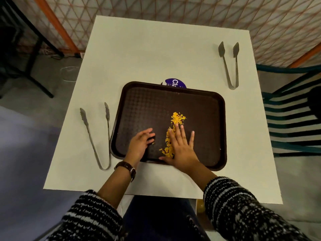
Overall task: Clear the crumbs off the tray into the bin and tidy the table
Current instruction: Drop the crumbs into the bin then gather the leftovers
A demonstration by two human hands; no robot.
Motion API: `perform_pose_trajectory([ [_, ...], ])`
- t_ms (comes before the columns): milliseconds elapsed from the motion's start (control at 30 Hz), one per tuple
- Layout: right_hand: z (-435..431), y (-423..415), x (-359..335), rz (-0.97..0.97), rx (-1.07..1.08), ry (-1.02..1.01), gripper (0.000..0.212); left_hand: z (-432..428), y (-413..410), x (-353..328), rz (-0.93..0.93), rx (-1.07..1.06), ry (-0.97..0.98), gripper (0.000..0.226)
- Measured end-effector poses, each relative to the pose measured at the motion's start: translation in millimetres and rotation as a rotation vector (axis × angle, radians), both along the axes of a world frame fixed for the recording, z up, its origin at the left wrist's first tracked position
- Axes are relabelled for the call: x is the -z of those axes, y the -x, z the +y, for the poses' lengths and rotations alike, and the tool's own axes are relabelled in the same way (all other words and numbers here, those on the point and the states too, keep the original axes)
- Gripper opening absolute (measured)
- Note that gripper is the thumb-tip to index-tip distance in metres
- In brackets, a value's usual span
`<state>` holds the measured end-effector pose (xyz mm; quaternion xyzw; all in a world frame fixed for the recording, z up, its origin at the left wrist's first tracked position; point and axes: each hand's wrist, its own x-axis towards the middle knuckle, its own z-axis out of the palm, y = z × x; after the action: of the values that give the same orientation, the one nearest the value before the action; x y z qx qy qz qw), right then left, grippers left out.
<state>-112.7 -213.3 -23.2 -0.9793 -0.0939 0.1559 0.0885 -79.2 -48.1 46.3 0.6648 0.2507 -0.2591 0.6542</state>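
A dark brown tray (pixel 199 108) lies in the middle of the white table (pixel 156 54). Yellow crumbs (pixel 177 118) run in a strip from the tray's centre toward its near edge. My right hand (pixel 182 146) lies flat and open on the tray, fingers spread, its left side against the crumbs. My left hand (pixel 140 142) rests on the tray a little to the left of the strip, fingers loosely curved and holding nothing. A watch sits on my left wrist. No bin is in view.
Metal tongs (pixel 97 136) lie on the table left of the tray. A second pair of tongs (pixel 230 66) lies at the far right. A purple wrapper (pixel 174 83) peeks out behind the tray's far edge. A striped chair (pixel 291 119) stands at the right.
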Motion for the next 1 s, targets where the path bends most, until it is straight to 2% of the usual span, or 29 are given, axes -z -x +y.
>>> perform_pose_trajectory([
  [233,-7,-28,9,-0.060,-0.273,0.047,0.102,7,-10,3,0.014,-0.025,-0.039,0.033],
  [333,-7,-31,13,-0.103,-0.340,0.067,0.094,11,-14,5,0.017,-0.023,-0.067,0.033],
  [600,-17,-61,18,-0.146,0.007,-0.024,0.073,14,-17,7,0.046,-0.030,-0.068,0.031],
  [667,-17,-61,17,-0.153,0.049,-0.045,0.074,15,-18,6,0.040,-0.033,-0.070,0.031],
  [867,9,-32,11,-0.170,-0.189,-0.017,0.093,15,-21,6,0.042,-0.041,-0.061,0.031],
  [1000,29,-35,13,-0.165,-0.213,0.048,0.096,17,-20,9,0.061,-0.039,-0.065,0.029],
])
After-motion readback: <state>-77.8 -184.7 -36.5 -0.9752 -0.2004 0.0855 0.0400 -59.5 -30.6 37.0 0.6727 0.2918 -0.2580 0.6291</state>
